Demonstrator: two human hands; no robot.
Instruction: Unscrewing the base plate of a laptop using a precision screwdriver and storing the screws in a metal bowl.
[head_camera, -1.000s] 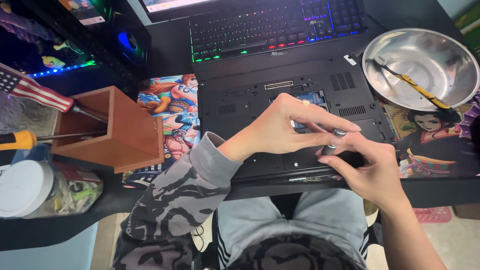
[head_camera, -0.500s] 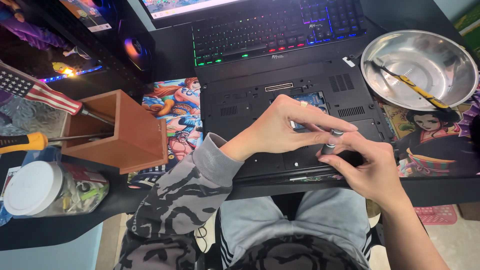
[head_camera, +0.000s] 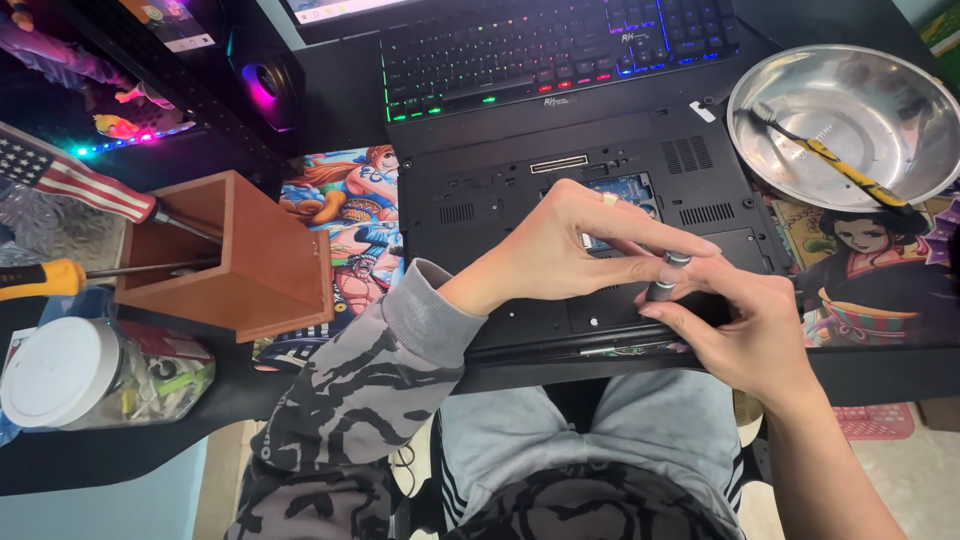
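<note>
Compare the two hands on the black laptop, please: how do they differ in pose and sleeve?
The left hand reaches in from the left, fingers stretched flat, with a grey patterned sleeve. The right hand comes from the lower right, fingers curled, arm bare. Both pinch the small grey screwdriver standing on the upturned laptop.

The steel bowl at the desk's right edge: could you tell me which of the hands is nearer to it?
Right. The right hand pinches the small screwdriver below and left of the steel bowl. The left hand touches the same screwdriver from farther left, over the upturned laptop.
</note>
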